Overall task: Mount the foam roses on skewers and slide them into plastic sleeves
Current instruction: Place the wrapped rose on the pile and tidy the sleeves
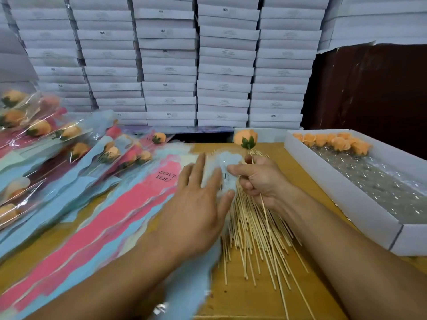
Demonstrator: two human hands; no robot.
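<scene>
Orange foam rose (pixel 245 139) sat mounted on its thin bamboo skewer (pixel 265 211), gripped by right hand (pixel 261 179). Left hand (pixel 198 204) lay flat, fingers straight, on pale-blue plastic sleeve (pixel 221 167) beside skewer pile (pixel 254 232). Many sleeved roses (pixel 69 144) left of pile; more loose roses (pixel 332 142) right, unmounted.

The left hand (pixel 198 204) and the plastic sleeve (pixel 221 167) under it are motion-blurred. Print on the stacked white boxes (pixel 168 65) is too small to read. The left edge crops the sleeved roses (pixel 13 116).

Matt orange foam rose (pixel 245 137) on a pale wooden skewer (pixel 265 210); glossy clear plastic sleeves (pixel 147 199) (pink and blue print); white card tray (pixel 342 188) lined with shiny film; matt boxes (pixel 168 65).
</scene>
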